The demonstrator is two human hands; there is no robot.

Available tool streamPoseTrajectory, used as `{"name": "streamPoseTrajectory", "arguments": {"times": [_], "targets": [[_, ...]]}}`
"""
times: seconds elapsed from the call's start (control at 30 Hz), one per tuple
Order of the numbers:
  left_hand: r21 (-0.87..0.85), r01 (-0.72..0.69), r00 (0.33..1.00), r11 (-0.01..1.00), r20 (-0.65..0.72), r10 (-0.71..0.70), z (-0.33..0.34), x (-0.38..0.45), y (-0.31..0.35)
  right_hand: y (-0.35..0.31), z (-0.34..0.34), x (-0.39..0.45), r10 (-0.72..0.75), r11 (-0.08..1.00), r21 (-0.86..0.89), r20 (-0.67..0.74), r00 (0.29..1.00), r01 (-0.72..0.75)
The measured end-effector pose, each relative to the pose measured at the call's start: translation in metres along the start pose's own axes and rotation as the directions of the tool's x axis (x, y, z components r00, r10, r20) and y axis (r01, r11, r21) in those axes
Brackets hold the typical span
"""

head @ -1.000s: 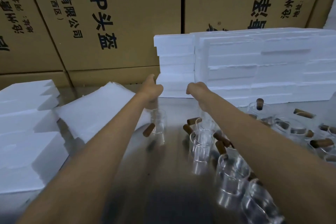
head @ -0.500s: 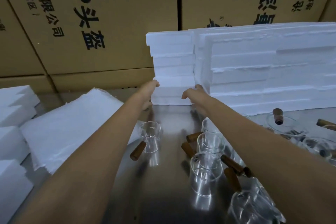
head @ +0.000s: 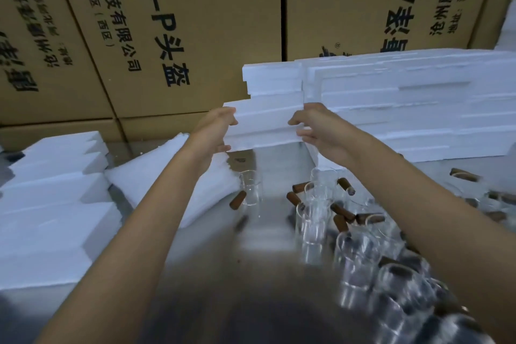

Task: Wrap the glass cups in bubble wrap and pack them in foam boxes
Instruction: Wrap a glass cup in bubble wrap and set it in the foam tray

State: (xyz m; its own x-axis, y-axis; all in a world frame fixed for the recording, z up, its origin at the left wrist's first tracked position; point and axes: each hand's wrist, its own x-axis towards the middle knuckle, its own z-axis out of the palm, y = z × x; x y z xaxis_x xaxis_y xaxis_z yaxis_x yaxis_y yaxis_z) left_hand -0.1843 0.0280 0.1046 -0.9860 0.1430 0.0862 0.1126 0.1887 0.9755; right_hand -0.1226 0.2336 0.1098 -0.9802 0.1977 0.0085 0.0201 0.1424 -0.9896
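Both hands hold one white foam box (head: pixel 264 127) by its ends, clear of the steel table (head: pixel 268 237): the left hand (head: pixel 215 131) grips the left end, thumb on top and fingers curled underneath; the right hand (head: pixel 315 128) grips the right end, fingers curled onto the near face; the box sits level, at the near-left corner of the foam stack. Cardboard cartons (head: pixel 195 22) with black print form the far wall; a long foam stack (head: pixel 405 103) lies along the far right in front of them; a second set of foam boxes (head: pixel 53 204) is stepped along the left edge; a white sheet pile (head: pixel 167 176), possibly the wrapping material, lies tilted between the left boxes and the centre. Glass cups (head: pixel 315 220) with brown wooden handles stand grouped on the right half of the table, running toward the near right corner, blurred there; a single glass cup (head: pixel 251 187) stands apart at centre, just beside the sheet pile, its handle pointing near-left.
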Motion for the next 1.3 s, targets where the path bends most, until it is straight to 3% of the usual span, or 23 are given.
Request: {"name": "streamPoseTrajectory", "arguments": {"times": [0.27,0.53,0.73,0.87,1.17,1.3], "targets": [[0.03,-0.1,0.99,0.995,-0.093,0.103,-0.04,-0.149,-0.009,-0.006,0.014,-0.136,0.007,1.0,-0.019,0.08,0.997,-0.005],[0.218,-0.017,0.999,0.976,0.032,0.01,-0.048,-0.256,-0.072,0.05,0.03,-0.214,0.2,0.927,-0.339,0.084,0.976,-0.161],[0.105,0.156,0.984,0.982,-0.104,-0.145,-0.048,-0.247,-0.086,0.052,0.027,-0.229,0.273,0.846,-0.505,0.134,0.953,-0.172],[0.01,0.266,0.957,0.964,-0.125,-0.263,-0.05,-0.231,-0.091,0.05,0.026,-0.229,0.303,0.775,-0.615,0.165,0.939,-0.142],[-0.205,0.213,0.955,0.955,-0.161,-0.248,-0.067,-0.216,-0.105,0.067,0.017,-0.212,0.306,0.71,-0.702,0.232,0.923,-0.059],[-0.262,0.233,0.968,0.937,-0.032,-0.25,-0.068,-0.212,-0.109,0.078,0.017,-0.204,0.302,0.697,-0.716,0.253,0.919,-0.032]]}}
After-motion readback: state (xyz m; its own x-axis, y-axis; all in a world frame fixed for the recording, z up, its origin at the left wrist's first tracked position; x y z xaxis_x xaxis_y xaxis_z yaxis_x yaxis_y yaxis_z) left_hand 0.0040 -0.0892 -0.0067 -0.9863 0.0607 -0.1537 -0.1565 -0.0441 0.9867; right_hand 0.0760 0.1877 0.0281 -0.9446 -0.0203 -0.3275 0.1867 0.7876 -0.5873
